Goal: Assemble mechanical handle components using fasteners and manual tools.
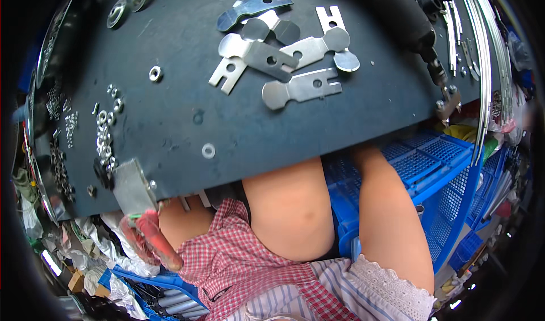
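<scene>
My right forearm [392, 224], below a striped sleeve with a lace edge, reaches under the table's front edge beside a blue plastic crate [423, 168]. That edge hides the right hand, so its fingers do not show. My left hand does not appear. Near the left front corner, a red-handled tool [159, 241] with a flat grey metal head [134, 187] stands at the edge. Several shiny metal plates, each with a round end, a hole and a forked end, overlap loosely at the table's far middle; one plate [304, 88] lies nearest me.
A dark power tool [406, 23] with a metal tip angles in at the right. Small nuts [103, 133] trail along the table's left, with a single nut [155, 73] and a washer [208, 150] apart. Long metal rods [483, 65] run along the right edge. My bare thigh [289, 207] meets the front edge.
</scene>
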The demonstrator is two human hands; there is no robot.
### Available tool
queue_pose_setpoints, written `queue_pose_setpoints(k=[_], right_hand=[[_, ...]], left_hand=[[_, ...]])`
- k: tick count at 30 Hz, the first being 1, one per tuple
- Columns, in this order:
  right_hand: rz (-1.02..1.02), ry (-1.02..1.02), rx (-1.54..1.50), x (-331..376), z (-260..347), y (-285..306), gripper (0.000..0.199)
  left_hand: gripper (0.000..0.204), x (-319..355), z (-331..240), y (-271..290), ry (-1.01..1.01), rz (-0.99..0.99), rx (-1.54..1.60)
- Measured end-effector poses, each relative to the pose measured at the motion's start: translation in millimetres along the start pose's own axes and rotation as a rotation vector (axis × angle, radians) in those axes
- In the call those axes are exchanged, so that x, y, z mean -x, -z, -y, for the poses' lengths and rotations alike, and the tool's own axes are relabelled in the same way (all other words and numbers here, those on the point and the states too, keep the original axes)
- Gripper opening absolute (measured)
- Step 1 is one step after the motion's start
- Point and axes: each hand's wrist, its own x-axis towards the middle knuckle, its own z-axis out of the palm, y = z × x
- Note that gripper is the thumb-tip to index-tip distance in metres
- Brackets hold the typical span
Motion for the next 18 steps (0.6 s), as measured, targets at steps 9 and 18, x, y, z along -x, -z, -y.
queue_pose_setpoints(k=[9,18], right_hand=[[-0.095,-0.114,-0.593,91.6,-27.9,58.8,0.071],[-0.627,0.189,-1.63,354.5,95.8,300.4,0.04]], left_hand=[[0.053,27.7,-1.7,55.0,0.188,0.041,0.068],[0.051,88.9,36.3,108.5,-0.08,0.376,0.135]])
